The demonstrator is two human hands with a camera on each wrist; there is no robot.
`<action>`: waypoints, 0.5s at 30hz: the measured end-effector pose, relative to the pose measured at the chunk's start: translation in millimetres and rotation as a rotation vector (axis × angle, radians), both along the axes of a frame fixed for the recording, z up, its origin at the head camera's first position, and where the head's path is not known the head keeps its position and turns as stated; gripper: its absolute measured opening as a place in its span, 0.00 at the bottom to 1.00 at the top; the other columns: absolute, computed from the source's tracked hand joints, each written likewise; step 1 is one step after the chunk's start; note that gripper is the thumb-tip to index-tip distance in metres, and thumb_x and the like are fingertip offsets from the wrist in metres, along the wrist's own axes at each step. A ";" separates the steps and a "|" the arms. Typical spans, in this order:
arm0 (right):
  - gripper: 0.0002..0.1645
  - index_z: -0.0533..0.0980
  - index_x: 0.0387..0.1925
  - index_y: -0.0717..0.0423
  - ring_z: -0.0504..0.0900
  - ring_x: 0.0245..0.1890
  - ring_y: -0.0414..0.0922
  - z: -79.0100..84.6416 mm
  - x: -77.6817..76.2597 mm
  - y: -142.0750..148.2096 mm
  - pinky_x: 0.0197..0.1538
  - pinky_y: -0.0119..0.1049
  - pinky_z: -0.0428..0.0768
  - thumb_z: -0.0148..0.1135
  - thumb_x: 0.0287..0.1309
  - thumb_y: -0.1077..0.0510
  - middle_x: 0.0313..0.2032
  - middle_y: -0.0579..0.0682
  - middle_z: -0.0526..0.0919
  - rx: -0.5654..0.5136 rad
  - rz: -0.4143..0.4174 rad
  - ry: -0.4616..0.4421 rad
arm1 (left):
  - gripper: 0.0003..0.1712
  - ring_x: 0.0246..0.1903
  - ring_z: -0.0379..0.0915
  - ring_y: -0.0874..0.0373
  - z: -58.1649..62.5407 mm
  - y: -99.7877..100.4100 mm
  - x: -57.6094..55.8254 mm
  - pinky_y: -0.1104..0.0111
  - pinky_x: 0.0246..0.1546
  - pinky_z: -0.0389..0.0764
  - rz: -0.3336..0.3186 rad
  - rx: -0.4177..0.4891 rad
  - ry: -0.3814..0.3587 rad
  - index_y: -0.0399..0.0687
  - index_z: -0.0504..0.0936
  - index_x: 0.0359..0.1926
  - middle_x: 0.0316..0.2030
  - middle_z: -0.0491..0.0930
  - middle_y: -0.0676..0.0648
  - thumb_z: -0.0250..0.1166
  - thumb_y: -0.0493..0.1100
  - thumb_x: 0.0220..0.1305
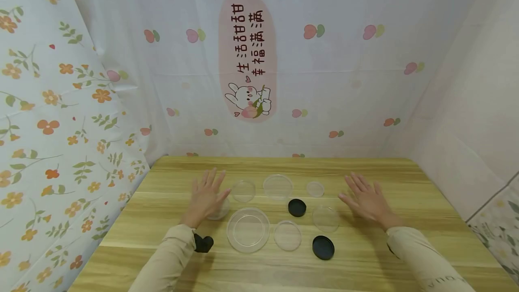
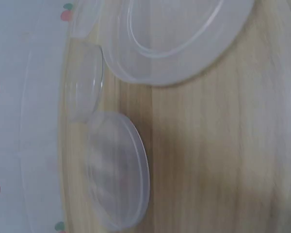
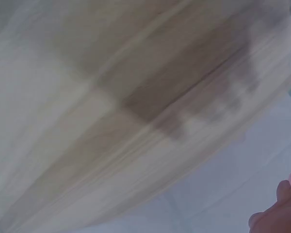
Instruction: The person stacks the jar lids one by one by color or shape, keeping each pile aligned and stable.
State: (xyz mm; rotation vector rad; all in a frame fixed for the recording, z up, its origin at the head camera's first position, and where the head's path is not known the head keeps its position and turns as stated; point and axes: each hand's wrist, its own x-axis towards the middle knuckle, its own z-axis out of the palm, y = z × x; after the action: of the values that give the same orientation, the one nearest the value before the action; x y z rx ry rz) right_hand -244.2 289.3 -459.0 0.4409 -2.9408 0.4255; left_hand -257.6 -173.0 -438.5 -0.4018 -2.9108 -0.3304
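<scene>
My left hand (image 1: pixel 206 198) hovers with fingers spread over the left part of the table, partly covering a clear round lid (image 1: pixel 220 211). That lid (image 2: pixel 117 170) lies flat in the left wrist view, near a large clear lid (image 2: pixel 184 68) with a raised ring and a clear shallow dish (image 2: pixel 85 82). On the right, my right hand (image 1: pixel 368 199) is held above bare wood, fingers spread and holding nothing. Closest to it is a clear round lid (image 1: pixel 326 219). Two black round lids (image 1: pixel 297 207) lie between the hands, the other black lid (image 1: pixel 323 248) nearer the front.
More clear round pieces lie toward the back: a medium one (image 1: pixel 243 191), a larger one (image 1: pixel 278 187) and a small one (image 1: pixel 315 189). Another clear lid (image 1: pixel 288 235) sits front centre. Behind the wooden table (image 1: pixel 365 265) hangs a printed cloth (image 1: pixel 344 80); a floral cloth (image 1: pixel 61 148) hangs at left.
</scene>
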 end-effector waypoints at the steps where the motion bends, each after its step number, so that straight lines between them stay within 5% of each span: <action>1: 0.45 0.50 0.66 0.60 0.44 0.64 0.59 0.3 -1.1 -2.5 0.57 0.63 0.36 0.43 0.58 0.35 0.65 0.62 0.46 0.001 0.005 0.002 | 0.35 0.64 0.37 0.43 0.5 2.0 -0.6 0.41 0.57 0.39 -0.008 0.006 0.005 0.52 0.54 0.66 0.66 0.47 0.40 0.47 0.60 0.63; 15: 0.43 0.53 0.65 0.60 0.50 0.63 0.59 9.3 -17.4 -46.7 0.57 0.63 0.41 0.40 0.59 0.35 0.64 0.61 0.52 -0.018 0.006 0.008 | 0.33 0.64 0.43 0.44 -6.7 39.7 -7.5 0.42 0.56 0.45 -0.098 -0.037 0.047 0.53 0.57 0.65 0.65 0.51 0.41 0.48 0.59 0.62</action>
State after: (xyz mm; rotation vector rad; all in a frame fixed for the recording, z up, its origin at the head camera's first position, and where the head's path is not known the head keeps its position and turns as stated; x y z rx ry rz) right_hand -261.6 242.6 -449.6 0.4480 -2.9259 0.4499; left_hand -265.1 -133.3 -445.2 -0.5514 -2.8612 -0.2776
